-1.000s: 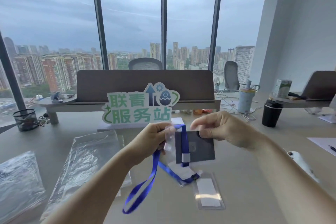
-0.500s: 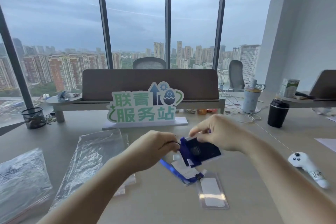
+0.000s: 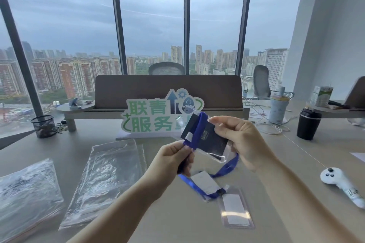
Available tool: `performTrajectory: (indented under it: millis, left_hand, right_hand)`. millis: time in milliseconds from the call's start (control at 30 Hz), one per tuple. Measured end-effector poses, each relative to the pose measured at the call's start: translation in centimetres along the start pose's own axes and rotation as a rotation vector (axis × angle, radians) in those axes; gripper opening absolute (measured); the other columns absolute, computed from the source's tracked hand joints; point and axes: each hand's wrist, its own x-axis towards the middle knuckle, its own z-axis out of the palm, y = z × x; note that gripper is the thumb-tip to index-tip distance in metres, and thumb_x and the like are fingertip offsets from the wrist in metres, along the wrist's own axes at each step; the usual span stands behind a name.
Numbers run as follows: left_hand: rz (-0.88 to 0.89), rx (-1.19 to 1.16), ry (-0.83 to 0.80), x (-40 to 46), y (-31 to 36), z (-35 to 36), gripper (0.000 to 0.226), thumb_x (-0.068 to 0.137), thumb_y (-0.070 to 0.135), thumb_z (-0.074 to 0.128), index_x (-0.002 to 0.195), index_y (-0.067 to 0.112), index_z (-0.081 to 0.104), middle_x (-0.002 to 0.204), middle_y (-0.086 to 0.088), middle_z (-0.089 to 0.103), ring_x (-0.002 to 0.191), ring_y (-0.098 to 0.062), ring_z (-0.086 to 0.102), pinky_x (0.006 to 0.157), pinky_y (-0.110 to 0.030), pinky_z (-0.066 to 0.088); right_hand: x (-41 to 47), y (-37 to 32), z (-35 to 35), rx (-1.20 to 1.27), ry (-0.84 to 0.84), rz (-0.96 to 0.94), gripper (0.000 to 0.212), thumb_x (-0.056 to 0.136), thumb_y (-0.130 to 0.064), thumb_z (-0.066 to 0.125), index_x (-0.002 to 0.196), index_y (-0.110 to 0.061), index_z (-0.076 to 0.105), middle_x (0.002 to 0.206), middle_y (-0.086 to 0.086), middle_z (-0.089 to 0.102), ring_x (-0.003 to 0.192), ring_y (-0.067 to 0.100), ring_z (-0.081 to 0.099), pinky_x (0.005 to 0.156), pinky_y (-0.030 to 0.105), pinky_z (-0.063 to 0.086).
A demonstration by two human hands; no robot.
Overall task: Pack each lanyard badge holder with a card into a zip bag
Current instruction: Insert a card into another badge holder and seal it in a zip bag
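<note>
Both hands are raised above the surface (image 3: 158,223), working one clear badge holder (image 3: 207,140) between them. Inside that holder sits a dark card (image 3: 212,140), filling most of the sleeve. The right hand (image 3: 241,140) has its grip closed on the holder's right edge, thumb on top. The left hand (image 3: 173,160) pinches the blue lanyard (image 3: 196,132), which is wrapped across the holder's front; the strap's loose tail drops behind and runs down to the surface.

On the surface just below the hands lies a second badge holder (image 3: 205,183) with a white card in it, and beside it a third clear holder (image 3: 237,211), also with a white insert, lying flat. A blue strap with a dark clip crosses between those two.

To the left, a flat stack of clear zip bags (image 3: 110,175) lies on the surface; I cannot tell whether anything is in them. Further left is another crinkled plastic bag (image 3: 25,193) with dark shapes showing through.

A white controller (image 3: 341,183) rests at the right, a black cup (image 3: 309,124) stands beyond it, and a green sign (image 3: 150,116) stands behind the hands.
</note>
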Motion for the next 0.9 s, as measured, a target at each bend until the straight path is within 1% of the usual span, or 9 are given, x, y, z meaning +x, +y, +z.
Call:
performTrajectory:
  millis: [133,233,300,400,467,533,700,800,900]
  left_hand:
    - [-0.04,0.264,0.051,-0.2,-0.2,-0.6,0.022,0.095,0.016,0.053,0.084,0.016,0.072,0.065,-0.001,0.067,0.047,-0.015,0.054,0.053,-0.026,0.048]
    - [0.191,0.913,0.078,-0.2,0.0,-2.0,0.012,0.085,0.037,0.065,0.078,0.029,0.071,0.066,0.014,0.065,0.06,-0.006,0.055,0.059,-0.024,0.046]
    - [0.379,1.132,0.058,-0.1,0.2,-2.9,0.015,0.078,0.048,0.068,0.076,0.033,0.071,0.078,0.019,0.059,0.08,-0.003,0.049,0.064,-0.02,0.041]
    - [0.484,1.071,-0.088,0.2,-0.5,-3.5,0.013,0.073,0.049,0.071,0.077,0.036,0.07,0.116,0.026,0.051,0.114,0.001,0.037,0.09,-0.014,0.033]
    - [0.398,0.873,-0.111,0.1,-1.3,-3.7,0.011,0.072,0.037,0.077,0.073,0.03,0.069,0.127,0.025,0.05,0.121,0.004,0.04,0.094,-0.017,0.041]
    - [0.297,0.667,-0.042,0.1,-2.0,-3.9,0.014,0.069,0.024,0.082,0.067,0.022,0.069,0.12,0.021,0.059,0.108,0.001,0.055,0.084,-0.022,0.051]
    - [0.211,0.434,0.308,0.3,-3.5,-4.9,0.03,0.063,0.012,0.086,0.051,0.03,0.065,0.102,0.012,0.065,0.079,-0.004,0.064,0.069,-0.016,0.049]
    - [0.172,0.429,0.497,0.4,-4.5,-5.9,0.021,0.064,0.015,0.085,0.054,0.023,0.068,0.098,0.009,0.064,0.08,-0.002,0.064,0.071,-0.018,0.047]
    - [0.135,0.466,0.569,0.2,-5.5,-6.5,0.019,0.065,0.021,0.085,0.056,0.017,0.069,0.092,0.008,0.065,0.076,-0.001,0.063,0.072,-0.021,0.05]
  right_hand:
    - [0.8,0.1,0.5,-0.3,0.159,-0.08,0.02,0.09,-0.012,0.068,0.1,-0.025,0.078,0.085,0.01,0.074,0.086,0.025,0.071,0.083,0.043,0.06]
    - [0.9,0.0,0.6,-0.572,0.057,-0.072,0.02,0.088,-0.015,0.069,0.1,-0.029,0.077,0.09,0.011,0.075,0.089,0.029,0.07,0.088,0.045,0.057]
    - [0.9,-0.1,0.8,-0.689,-0.078,-0.014,0.018,0.088,-0.016,0.069,0.098,-0.029,0.077,0.078,0.004,0.073,0.078,0.02,0.068,0.083,0.037,0.058]
    - [0.8,-0.2,1.3,-0.703,-0.288,0.104,0.016,0.09,-0.017,0.069,0.097,-0.028,0.077,0.062,-0.009,0.065,0.065,0.007,0.062,0.071,0.032,0.056]
    - [1.0,0.0,1.5,-0.688,-0.364,0.139,0.016,0.09,-0.018,0.068,0.101,-0.026,0.076,0.06,-0.012,0.066,0.063,0.002,0.063,0.068,0.027,0.057]
    - [1.2,0.3,1.9,-0.613,-0.343,0.128,0.018,0.089,-0.019,0.07,0.106,-0.024,0.073,0.063,-0.008,0.069,0.065,0.006,0.067,0.066,0.027,0.057]
    - [0.2,3.0,3.0,-0.028,-0.049,0.311,0.025,0.094,-0.028,0.061,0.114,-0.013,0.066,0.084,0.006,0.073,0.059,0.012,0.064,0.047,0.021,0.044]
    - [-1.2,5.0,5.1,0.015,-0.15,0.388,0.026,0.094,-0.03,0.062,0.108,-0.009,0.068,0.097,0.009,0.077,0.069,0.019,0.064,0.054,0.025,0.047]
    - [-2.0,6.3,8.3,0.043,-0.158,0.387,0.018,0.09,-0.024,0.069,0.103,-0.011,0.068,0.085,0.001,0.077,0.07,0.021,0.068,0.056,0.028,0.051]
